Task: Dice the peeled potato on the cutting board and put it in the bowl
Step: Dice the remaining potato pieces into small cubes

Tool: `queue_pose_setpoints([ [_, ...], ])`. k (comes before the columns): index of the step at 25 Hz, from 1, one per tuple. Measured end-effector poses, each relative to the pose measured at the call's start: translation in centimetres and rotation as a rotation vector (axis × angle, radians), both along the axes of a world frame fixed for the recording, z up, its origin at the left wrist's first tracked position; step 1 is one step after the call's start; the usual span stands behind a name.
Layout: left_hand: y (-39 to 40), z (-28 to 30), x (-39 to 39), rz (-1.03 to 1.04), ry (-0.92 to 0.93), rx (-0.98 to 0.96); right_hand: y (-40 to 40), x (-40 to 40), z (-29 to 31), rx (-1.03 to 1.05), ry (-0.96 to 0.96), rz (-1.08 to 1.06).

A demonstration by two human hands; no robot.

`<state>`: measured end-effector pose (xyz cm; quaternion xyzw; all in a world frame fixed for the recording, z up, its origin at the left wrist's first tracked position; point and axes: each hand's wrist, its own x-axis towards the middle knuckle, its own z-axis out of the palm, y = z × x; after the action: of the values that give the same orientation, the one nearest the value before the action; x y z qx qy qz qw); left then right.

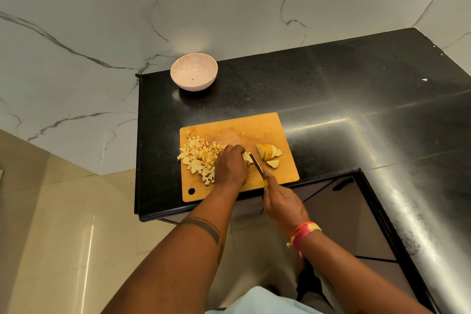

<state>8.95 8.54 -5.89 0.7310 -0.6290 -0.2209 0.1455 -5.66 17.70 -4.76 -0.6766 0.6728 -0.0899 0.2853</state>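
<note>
So we've got our left hand (pixel 231 166) curled over a potato piece (pixel 246 156) mid-board (pixel 257 125), right hand (pixel 281 202) gripping the knife (pixel 257 163) against it. Dice (pixel 200 158) piled left, slices (pixel 269 154) right, bowl (pixel 193 71) far back on the counter (pixel 331 84).

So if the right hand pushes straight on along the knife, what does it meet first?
Probably the potato piece that the left hand holds down: the right hand points the knife up-left, and its tip is already at that piece. Depth is hard to judge.
</note>
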Motion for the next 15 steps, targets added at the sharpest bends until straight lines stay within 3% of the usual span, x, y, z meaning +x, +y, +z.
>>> queue_pose_setpoints([
  [4, -0.1, -0.3, 0.1, 0.032, 0.040, 0.000, -1.8, 1.9, 0.2, -0.033, -0.040, 0.004],
  [15, -0.6, -0.7, 0.3, 0.077, 0.071, 0.000, -3.1, 3.4, 0.1, 0.043, 0.085, 0.079],
])
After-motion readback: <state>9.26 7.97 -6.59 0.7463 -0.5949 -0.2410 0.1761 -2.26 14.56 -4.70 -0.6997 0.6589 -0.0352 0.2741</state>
